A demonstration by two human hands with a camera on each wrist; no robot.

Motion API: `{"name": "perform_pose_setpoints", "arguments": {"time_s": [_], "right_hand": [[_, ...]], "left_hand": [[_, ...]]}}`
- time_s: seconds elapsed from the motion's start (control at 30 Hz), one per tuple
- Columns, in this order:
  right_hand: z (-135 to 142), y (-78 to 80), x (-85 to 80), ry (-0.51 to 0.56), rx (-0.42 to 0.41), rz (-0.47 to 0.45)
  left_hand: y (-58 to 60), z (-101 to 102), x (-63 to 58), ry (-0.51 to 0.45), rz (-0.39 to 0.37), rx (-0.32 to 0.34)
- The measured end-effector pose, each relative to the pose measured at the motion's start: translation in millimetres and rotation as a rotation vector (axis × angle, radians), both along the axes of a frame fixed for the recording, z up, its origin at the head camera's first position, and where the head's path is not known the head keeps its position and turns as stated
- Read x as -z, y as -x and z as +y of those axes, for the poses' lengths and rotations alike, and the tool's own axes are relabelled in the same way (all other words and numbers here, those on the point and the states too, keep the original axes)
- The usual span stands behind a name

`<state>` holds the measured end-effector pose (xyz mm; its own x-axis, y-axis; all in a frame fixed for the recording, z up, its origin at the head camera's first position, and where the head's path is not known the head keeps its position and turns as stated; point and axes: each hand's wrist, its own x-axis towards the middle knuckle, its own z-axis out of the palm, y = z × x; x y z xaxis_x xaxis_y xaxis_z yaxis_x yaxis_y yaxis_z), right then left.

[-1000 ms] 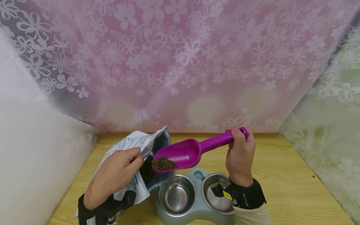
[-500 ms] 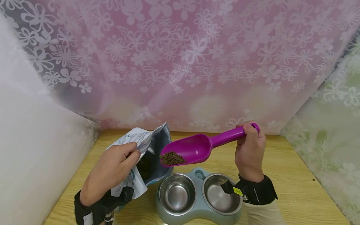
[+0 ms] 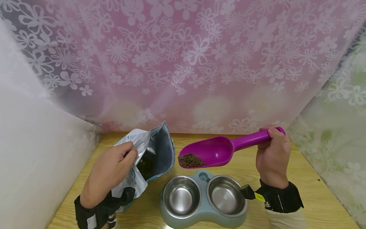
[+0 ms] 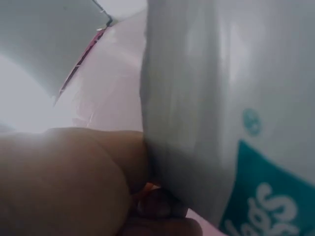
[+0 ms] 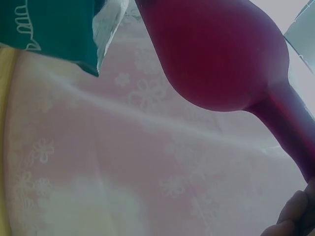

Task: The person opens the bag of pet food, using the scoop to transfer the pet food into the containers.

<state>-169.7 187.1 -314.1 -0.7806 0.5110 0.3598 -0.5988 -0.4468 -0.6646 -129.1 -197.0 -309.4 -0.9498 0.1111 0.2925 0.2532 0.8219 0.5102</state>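
My left hand pinches the edge of an open foil-lined bag at the left; dark kibble shows inside its mouth. In the left wrist view the white side of the bag fills the right half, beside my fingers. My right hand grips the handle of a purple scoop, which carries a small heap of brown kibble near its tip. The scoop hangs above and behind a blue-green double feeder, apart from the bag. From below, the right wrist view shows the underside of the scoop.
Two steel bowls sit in the feeder, the left bowl and the right bowl; no kibble shows in either. The wooden table meets a pink flowered curtain behind and a pale wall at the left.
My right hand has moved right, drawing the scoop of kibble out of the bag's mouth and away from it. My left hand and the bag have shifted slightly left.
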Motion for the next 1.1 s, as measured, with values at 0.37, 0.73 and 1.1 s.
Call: {"name": "perform_pose_setpoints", "arguments": {"time_s": [0.37,0.73,1.1], "right_hand": [[12,-7.4,28.1,0.137,0.069,0.087],[8,0.6,47.0,0.124,0.097,0.060],[2,3.5,57.2,0.034,0.067,-0.039]], "left_hand": [[-0.2,-10,-0.6,-0.012,0.049,-0.016],[5.4,-5,0.0,0.008,0.032,0.036],[5.0,-3,1.1,0.014,0.018,0.052]]}}
